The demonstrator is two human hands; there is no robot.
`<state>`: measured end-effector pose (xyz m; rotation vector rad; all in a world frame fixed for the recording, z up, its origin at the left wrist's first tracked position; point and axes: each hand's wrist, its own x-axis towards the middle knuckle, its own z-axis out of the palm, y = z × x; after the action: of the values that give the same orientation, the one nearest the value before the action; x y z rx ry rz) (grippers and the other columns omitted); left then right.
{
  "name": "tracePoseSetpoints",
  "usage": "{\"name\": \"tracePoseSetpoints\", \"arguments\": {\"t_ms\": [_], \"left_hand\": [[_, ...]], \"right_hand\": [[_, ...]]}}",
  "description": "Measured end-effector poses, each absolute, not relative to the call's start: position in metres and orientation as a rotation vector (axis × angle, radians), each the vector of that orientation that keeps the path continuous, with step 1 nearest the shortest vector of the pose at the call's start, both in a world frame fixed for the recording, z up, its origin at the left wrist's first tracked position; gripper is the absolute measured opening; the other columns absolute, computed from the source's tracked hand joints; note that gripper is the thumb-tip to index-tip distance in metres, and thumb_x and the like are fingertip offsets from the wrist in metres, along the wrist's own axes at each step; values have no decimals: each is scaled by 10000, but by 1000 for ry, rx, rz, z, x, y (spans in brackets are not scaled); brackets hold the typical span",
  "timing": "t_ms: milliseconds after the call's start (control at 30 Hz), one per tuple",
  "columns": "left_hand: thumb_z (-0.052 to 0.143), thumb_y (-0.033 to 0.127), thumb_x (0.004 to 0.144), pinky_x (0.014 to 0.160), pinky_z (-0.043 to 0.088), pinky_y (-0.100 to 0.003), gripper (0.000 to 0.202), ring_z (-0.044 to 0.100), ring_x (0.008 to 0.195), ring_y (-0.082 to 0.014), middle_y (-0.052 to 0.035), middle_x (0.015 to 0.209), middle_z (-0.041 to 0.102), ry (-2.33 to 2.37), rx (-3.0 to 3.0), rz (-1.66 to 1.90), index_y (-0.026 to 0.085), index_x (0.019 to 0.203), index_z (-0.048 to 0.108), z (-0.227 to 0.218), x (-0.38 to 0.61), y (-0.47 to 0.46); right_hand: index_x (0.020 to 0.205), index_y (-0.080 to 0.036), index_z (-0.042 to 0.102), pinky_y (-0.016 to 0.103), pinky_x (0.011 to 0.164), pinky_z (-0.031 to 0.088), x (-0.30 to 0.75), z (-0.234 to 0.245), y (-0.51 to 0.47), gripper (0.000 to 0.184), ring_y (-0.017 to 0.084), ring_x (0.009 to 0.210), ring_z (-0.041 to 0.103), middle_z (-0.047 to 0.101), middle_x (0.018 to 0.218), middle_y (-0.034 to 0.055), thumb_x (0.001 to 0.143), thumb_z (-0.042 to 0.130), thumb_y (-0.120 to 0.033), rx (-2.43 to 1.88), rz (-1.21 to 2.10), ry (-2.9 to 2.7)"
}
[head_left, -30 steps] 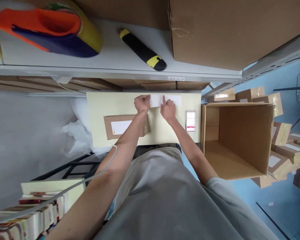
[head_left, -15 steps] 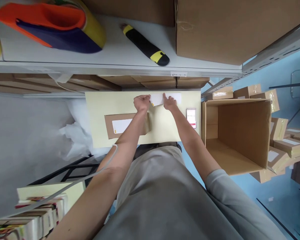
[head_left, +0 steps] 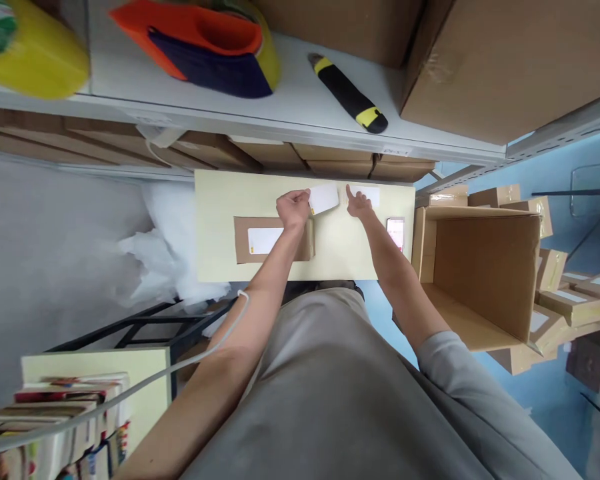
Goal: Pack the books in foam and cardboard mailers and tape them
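Observation:
My left hand (head_left: 293, 208) is closed on a white label (head_left: 323, 198), held just above a pale yellow table (head_left: 220, 220). My right hand (head_left: 359, 203) rests on another white label (head_left: 369, 195) lying at the table's far edge, its index finger stretched out and the other fingers curled. A flat brown parcel (head_left: 273, 239) with a white label on top lies under my left wrist. A phone (head_left: 395, 233) sits near the table's right edge.
A large open cardboard box (head_left: 480, 273) stands right of the table, with several small taped parcels (head_left: 570, 300) beyond it. A shelf (head_left: 290, 107) above holds a tape dispenser (head_left: 205, 47), a black-and-yellow utility knife (head_left: 349, 93), a yellow tape roll (head_left: 30, 47) and cardboard boxes. White plastic wrap (head_left: 155, 260) lies left.
The label strip has come apart: my left hand lifted one label free and pulled it left, while my right hand stayed pressing the other. The view shifted rightward.

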<state>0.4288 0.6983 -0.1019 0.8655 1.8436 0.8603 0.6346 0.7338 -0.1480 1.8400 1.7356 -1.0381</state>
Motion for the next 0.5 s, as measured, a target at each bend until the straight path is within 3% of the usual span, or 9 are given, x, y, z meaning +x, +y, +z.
{"name": "tracePoseSetpoints", "arguments": {"t_ms": [133,233,300,367,433,500], "left_hand": [[899,530,882,763,575,-349,376,693,809,-209,-70,851,772,1784,635,986,169,931,808,-72,396,662],[943,624,814,706,556,-317,470,647,737,-172,-42,769,706,1640,521,1052,192,918,791,-54,368,630],[970,644,771,699,557,-310,499,645,740,-169,-39,775,699,1565,468,1096,205,916,784,-47,351,612],[993,644,732,702,562,-311,510,658,762,-175,-48,809,717,1513,438,1115,210,901,783,-41,338,598],[1007,638,705,711,567,-316,510,672,783,-183,-60,840,736,1484,431,1104,209,856,776,-36,329,588],[1014,630,686,721,570,-323,505,678,788,-187,-66,849,746,1484,444,1082,206,798,763,-31,323,582]], "right_hand": [[1895,-190,191,550,1327,404,633,-129,733,815,404,1630,494,448,1810,280,1139,495,-172,1922,-1074,1693],[1809,-89,411,499,1241,503,625,-109,717,681,392,1493,641,655,1624,299,1191,532,-349,2132,-1170,1685],[1572,-70,681,428,1100,595,615,-93,693,621,344,1265,768,810,1358,250,1196,528,-540,2374,-1469,1640],[1245,-113,826,383,936,639,602,-75,661,739,284,1012,813,852,1095,179,1144,488,-762,2468,-1958,1576],[1035,-166,825,358,845,626,588,-55,627,771,236,881,791,824,950,120,1039,548,-885,2470,-2296,1544],[934,-209,787,346,825,605,575,-35,597,681,205,837,754,783,879,62,908,709,-885,2545,-2354,1590]]}}
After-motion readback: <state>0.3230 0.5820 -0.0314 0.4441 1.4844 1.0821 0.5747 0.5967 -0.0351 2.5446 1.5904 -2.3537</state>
